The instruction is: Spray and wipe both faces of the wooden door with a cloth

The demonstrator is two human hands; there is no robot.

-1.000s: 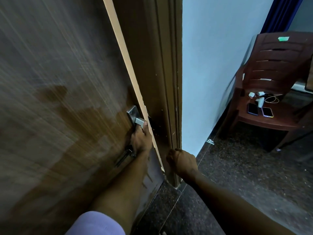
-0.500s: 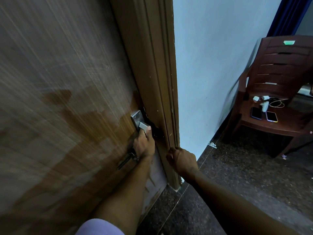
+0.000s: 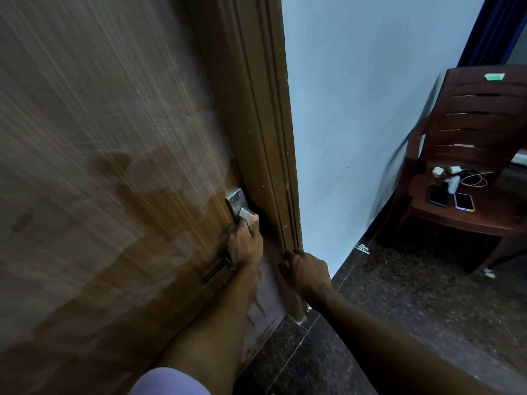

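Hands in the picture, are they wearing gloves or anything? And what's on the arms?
No gloves. The left hand and right hand are both bare, with no rings, watch or bracelet that I can see. The left arm is bare up to a pale lilac sleeve at the bottom edge; the right arm shows no sleeve.

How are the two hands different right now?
The left hand grips the handle; the right hand curls by the frame, and I cannot tell if it holds anything. The left hand sits higher, on the door; the right hand sits lower, off it. Both show us their backs.
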